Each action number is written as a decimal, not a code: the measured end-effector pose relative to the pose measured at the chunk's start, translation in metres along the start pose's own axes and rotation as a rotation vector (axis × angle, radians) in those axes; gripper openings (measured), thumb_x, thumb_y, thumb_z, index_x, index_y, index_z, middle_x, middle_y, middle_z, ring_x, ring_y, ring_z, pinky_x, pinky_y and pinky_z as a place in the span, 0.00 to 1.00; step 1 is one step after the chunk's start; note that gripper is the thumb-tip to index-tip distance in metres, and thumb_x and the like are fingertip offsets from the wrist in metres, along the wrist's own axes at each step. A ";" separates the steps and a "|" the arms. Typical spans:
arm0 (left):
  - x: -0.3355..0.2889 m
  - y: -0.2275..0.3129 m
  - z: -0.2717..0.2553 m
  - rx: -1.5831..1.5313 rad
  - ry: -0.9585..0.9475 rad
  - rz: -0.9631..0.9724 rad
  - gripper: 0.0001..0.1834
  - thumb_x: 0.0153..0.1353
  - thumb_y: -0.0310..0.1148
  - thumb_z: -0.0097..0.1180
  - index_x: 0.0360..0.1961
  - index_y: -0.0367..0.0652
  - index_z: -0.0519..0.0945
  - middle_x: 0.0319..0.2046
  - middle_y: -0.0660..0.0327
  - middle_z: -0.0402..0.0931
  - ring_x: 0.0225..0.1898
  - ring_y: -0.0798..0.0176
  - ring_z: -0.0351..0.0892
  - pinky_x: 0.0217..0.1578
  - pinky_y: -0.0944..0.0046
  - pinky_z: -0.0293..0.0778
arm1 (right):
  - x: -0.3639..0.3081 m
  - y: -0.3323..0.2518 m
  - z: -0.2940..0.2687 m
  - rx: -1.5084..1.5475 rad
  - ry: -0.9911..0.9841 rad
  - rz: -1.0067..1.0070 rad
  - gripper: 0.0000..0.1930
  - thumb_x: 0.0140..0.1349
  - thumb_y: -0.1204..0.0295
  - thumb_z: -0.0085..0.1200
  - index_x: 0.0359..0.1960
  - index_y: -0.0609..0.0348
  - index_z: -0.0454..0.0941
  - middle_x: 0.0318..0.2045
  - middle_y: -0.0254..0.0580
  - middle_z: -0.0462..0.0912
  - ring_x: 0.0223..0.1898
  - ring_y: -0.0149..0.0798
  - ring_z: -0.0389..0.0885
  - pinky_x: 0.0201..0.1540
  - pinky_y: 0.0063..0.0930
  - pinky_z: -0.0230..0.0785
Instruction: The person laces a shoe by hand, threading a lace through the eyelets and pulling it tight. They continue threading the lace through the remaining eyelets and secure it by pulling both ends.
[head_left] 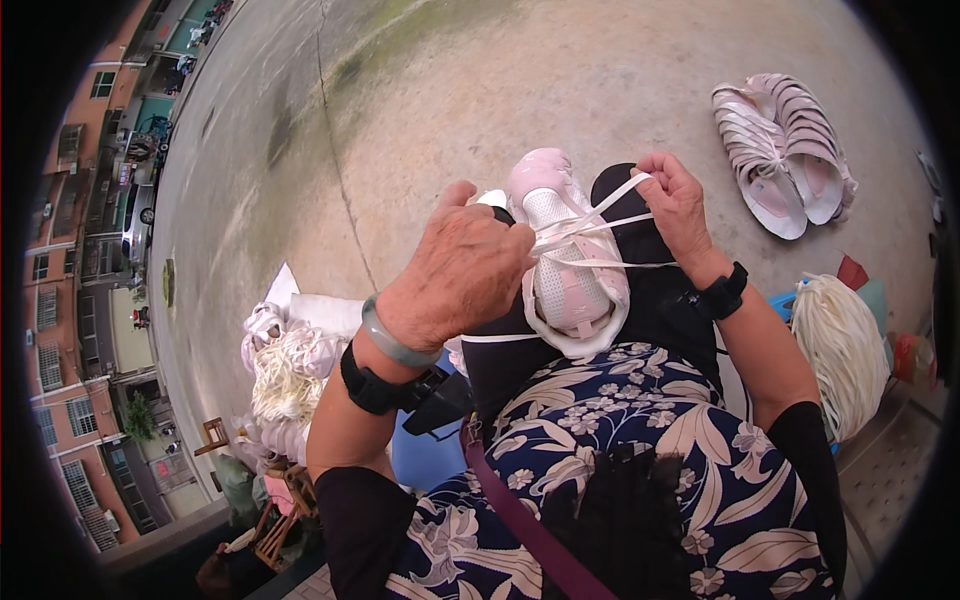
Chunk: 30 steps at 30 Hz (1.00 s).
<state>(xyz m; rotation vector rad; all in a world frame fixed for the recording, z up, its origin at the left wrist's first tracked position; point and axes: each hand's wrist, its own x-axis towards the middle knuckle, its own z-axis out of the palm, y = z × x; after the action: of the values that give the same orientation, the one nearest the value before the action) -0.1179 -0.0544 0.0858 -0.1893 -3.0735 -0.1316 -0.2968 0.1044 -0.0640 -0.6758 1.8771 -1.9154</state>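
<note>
A pink and white shoe upper (575, 291) rests on my lap over dark trousers, its toe pointing away from me. White shoelace (608, 207) runs through its eyelets, with loose strands stretched to the right. My right hand (676, 207) pinches the shoelace between thumb and fingers, right of the upper. My left hand (462, 262) is closed at the upper's left edge, index finger against the lacing. A small white and black piece (496, 204) shows beyond its knuckles; what the fingers hold is mostly hidden.
Stacked pink and white shoe uppers (785, 150) lie on concrete at the far right. A bundle of white laces (838, 345) is at my right. More laces (290, 380) and uppers pile up at my left, near a blue surface (425, 450). Buildings line the left.
</note>
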 end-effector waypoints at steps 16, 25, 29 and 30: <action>-0.206 0.002 0.066 -0.022 0.072 -0.550 0.03 0.52 0.24 0.54 0.29 0.45 0.75 0.13 0.59 0.69 0.19 0.57 0.72 0.38 0.56 0.69 | -0.022 0.000 0.024 0.006 -0.141 0.130 0.06 0.63 0.76 0.41 0.37 0.60 0.72 0.22 0.30 0.71 0.22 0.19 0.69 0.25 0.13 0.65; -0.345 0.000 0.055 0.203 0.156 -1.048 0.04 0.55 0.28 0.55 0.32 0.42 0.80 0.20 0.54 0.74 0.26 0.49 0.73 0.30 0.55 0.68 | -0.034 -0.005 0.049 -0.314 -0.255 -0.175 0.06 0.54 0.75 0.47 0.33 0.61 0.73 0.28 0.45 0.77 0.32 0.48 0.76 0.36 0.35 0.67; -0.375 0.003 0.051 0.331 0.235 -1.044 0.06 0.55 0.27 0.56 0.35 0.42 0.80 0.23 0.53 0.75 0.26 0.49 0.74 0.30 0.55 0.68 | -0.036 -0.007 0.051 -0.484 -0.305 -0.338 0.07 0.52 0.72 0.51 0.33 0.58 0.75 0.30 0.43 0.76 0.35 0.46 0.74 0.38 0.37 0.65; -0.378 0.004 0.051 0.341 0.225 -1.044 0.06 0.55 0.27 0.56 0.35 0.42 0.80 0.23 0.53 0.75 0.26 0.49 0.74 0.30 0.55 0.68 | -0.037 -0.008 0.050 -0.507 -0.324 -0.320 0.07 0.52 0.71 0.52 0.33 0.57 0.75 0.30 0.43 0.76 0.35 0.46 0.74 0.38 0.38 0.65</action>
<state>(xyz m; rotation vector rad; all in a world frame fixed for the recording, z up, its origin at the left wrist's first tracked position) 0.2546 -0.0909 0.0107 1.3178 -2.5661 0.3034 -0.2374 0.0849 -0.0588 -1.4217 2.1395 -1.3668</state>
